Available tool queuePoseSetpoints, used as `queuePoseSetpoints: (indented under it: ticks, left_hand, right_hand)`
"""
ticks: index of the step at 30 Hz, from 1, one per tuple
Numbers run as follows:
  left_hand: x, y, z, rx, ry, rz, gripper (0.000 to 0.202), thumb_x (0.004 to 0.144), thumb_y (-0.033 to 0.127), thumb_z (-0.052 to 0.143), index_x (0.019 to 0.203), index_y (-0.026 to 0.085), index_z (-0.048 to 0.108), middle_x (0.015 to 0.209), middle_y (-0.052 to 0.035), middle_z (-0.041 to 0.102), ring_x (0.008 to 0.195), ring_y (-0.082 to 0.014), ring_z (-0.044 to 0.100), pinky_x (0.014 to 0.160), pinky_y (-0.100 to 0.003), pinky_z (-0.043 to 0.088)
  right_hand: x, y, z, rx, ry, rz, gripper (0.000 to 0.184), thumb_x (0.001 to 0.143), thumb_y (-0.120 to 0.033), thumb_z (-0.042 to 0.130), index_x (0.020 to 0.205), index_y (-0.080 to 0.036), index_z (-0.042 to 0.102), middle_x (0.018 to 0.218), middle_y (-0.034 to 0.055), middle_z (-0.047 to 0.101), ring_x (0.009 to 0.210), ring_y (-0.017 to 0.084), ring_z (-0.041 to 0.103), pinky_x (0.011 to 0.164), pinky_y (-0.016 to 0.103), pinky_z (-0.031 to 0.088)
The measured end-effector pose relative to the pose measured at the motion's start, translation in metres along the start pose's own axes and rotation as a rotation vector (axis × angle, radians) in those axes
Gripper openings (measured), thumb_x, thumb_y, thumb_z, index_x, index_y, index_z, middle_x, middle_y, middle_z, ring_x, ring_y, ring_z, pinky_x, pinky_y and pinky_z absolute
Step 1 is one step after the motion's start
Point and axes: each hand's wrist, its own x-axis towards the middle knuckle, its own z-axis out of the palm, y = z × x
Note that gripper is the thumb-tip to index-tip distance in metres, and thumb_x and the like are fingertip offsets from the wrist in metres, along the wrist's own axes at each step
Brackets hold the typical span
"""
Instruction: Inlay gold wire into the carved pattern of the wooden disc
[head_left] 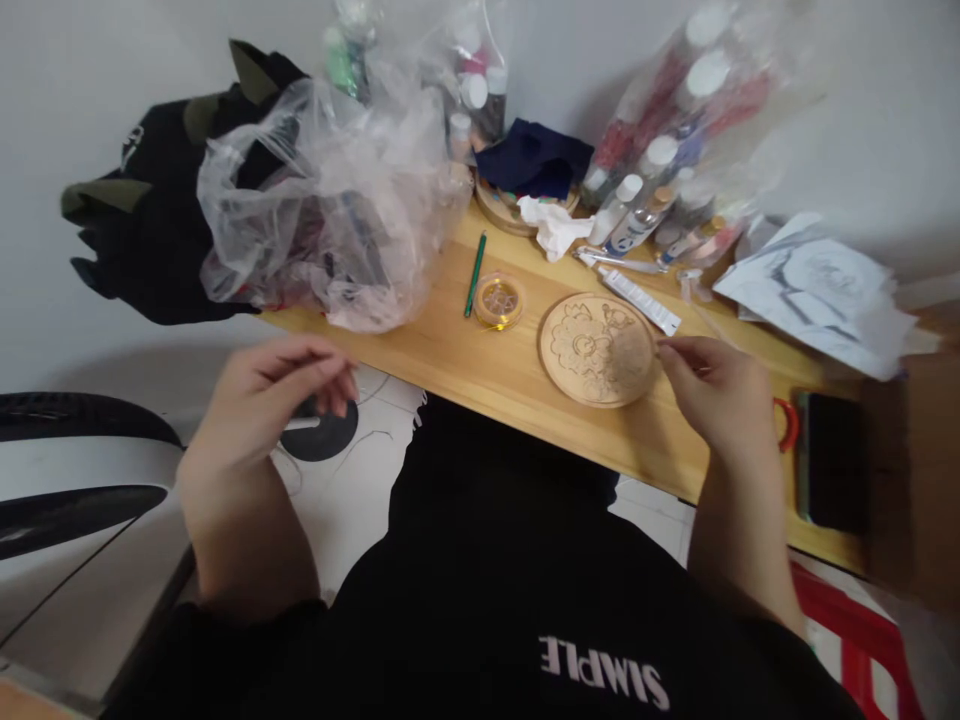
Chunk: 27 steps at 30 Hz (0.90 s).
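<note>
Tan wood forms the round disc (598, 350), which lies flat on the table (517, 375) between the spool of gold wire (499, 300) and the right hand (709, 385). Dark outlines cover its face. The step in hand is judged to be handling a fine strand for these outlines; no strand can be made out between the 2 hands. Hold any strand under light, even tension, prevent kinks, and lay it along each line in short lengths. Route loose ends clear of the green pencil (475, 275).

Hand pose: the left hand (255, 400) is raised over the floor (341, 510) in front of the table, well apart from the disc, thumb pressed to the index finger, remaining fingers curled. The right hand is at the disc's right rim, wrist bent inward, thumb and index finger pressed together. Whether either pinch contains anything is too small to tell.
</note>
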Motion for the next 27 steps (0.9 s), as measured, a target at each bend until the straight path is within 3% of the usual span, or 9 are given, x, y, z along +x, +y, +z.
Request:
queuePoseSetpoints:
  ticks: [3, 6, 8, 10, 13, 15, 20, 23, 27]
  left_hand:
    - [-0.008, -0.018, -0.002, 0.148, -0.408, -0.122, 0.035, 0.067, 0.054, 0.070, 0.063, 0.019, 0.070, 0.054, -0.0027, 0.064, 0.043, -0.0178, 0.059, 0.041, -0.026, 0.044]
    - [-0.009, -0.039, 0.028, 0.316, -0.547, -0.183, 0.025, 0.074, 0.042, 0.067, 0.061, 0.021, 0.069, 0.058, -0.0012, 0.066, 0.054, -0.0178, 0.064, 0.055, -0.026, 0.050]
    - [-0.011, -0.050, 0.065, 0.389, -0.548, -0.150, 0.025, 0.082, 0.042, 0.061, 0.083, 0.019, 0.073, 0.088, -0.0083, 0.075, 0.090, -0.0253, 0.070, 0.082, -0.036, 0.054]
    - [-0.016, -0.058, 0.107, 0.398, -0.623, -0.071, 0.038, 0.089, 0.045, 0.057, 0.113, 0.019, 0.070, 0.129, -0.0125, 0.066, 0.127, -0.0296, 0.056, 0.106, -0.045, 0.042]
    - [-0.026, -0.066, 0.156, 0.342, -0.833, 0.042, 0.053, 0.095, 0.052, 0.051, 0.141, 0.026, 0.052, 0.153, -0.0057, 0.049, 0.144, -0.0228, 0.040, 0.118, -0.040, 0.031]
    - [-0.031, -0.072, 0.171, 0.322, -0.911, 0.088, 0.057, 0.099, 0.053, 0.043, 0.149, 0.024, 0.042, 0.159, -0.0062, 0.040, 0.149, -0.0213, 0.034, 0.122, -0.039, 0.027]
    - [-0.023, -0.094, 0.172, 0.315, -0.887, 0.137, 0.050, 0.103, 0.047, 0.041, 0.149, 0.027, 0.042, 0.158, -0.0054, 0.042, 0.146, -0.0203, 0.039, 0.121, -0.041, 0.031]
    - [-0.006, -0.110, 0.175, 0.362, -0.765, 0.087, 0.045, 0.098, 0.041, 0.056, 0.137, 0.019, 0.053, 0.146, -0.0122, 0.051, 0.133, -0.0279, 0.051, 0.112, -0.055, 0.041]
    - [0.019, -0.130, 0.183, 0.428, -0.595, -0.027, 0.039, 0.095, 0.038, 0.061, 0.128, 0.017, 0.058, 0.132, -0.0106, 0.058, 0.116, -0.0245, 0.060, 0.098, -0.048, 0.053]
  right_hand:
    - [-0.007, 0.006, -0.003, 0.011, 0.017, 0.045, 0.023, 0.078, -0.031, 0.060, 0.088, -0.018, 0.076, 0.083, 0.0117, 0.075, 0.074, 0.022, 0.067, 0.067, 0.034, 0.047]
    - [-0.014, 0.005, 0.000, 0.030, 0.046, 0.074, 0.022, 0.079, -0.030, 0.060, 0.088, -0.017, 0.076, 0.083, 0.0120, 0.076, 0.075, 0.022, 0.069, 0.069, 0.034, 0.048]
    - [-0.017, 0.002, 0.004, 0.051, 0.059, 0.075, 0.023, 0.080, -0.029, 0.060, 0.090, -0.017, 0.077, 0.084, 0.0117, 0.076, 0.076, 0.021, 0.069, 0.071, 0.034, 0.048]
    - [-0.019, -0.001, 0.008, 0.081, 0.059, 0.062, 0.023, 0.080, -0.028, 0.061, 0.090, -0.016, 0.077, 0.085, 0.0116, 0.076, 0.076, 0.020, 0.069, 0.072, 0.033, 0.049]
    - [-0.022, -0.003, 0.011, 0.118, 0.067, 0.037, 0.023, 0.080, -0.028, 0.061, 0.090, -0.015, 0.077, 0.084, 0.0111, 0.076, 0.076, 0.019, 0.069, 0.072, 0.032, 0.049]
    - [-0.024, -0.004, 0.011, 0.139, 0.083, 0.022, 0.023, 0.081, -0.028, 0.060, 0.089, -0.015, 0.076, 0.084, 0.0106, 0.076, 0.077, 0.020, 0.070, 0.073, 0.032, 0.049]
    - [-0.027, -0.009, 0.014, 0.224, 0.095, -0.021, 0.023, 0.081, -0.029, 0.060, 0.089, -0.014, 0.076, 0.085, 0.0107, 0.076, 0.076, 0.019, 0.069, 0.071, 0.031, 0.049]
    - [-0.029, -0.016, 0.017, 0.260, 0.094, -0.050, 0.021, 0.080, -0.027, 0.060, 0.087, -0.014, 0.076, 0.084, 0.0108, 0.075, 0.075, 0.018, 0.068, 0.071, 0.031, 0.049]
    - [-0.029, -0.019, 0.015, 0.306, 0.095, -0.061, 0.021, 0.080, -0.026, 0.060, 0.086, -0.013, 0.075, 0.081, 0.0096, 0.074, 0.070, 0.016, 0.066, 0.067, 0.029, 0.049]
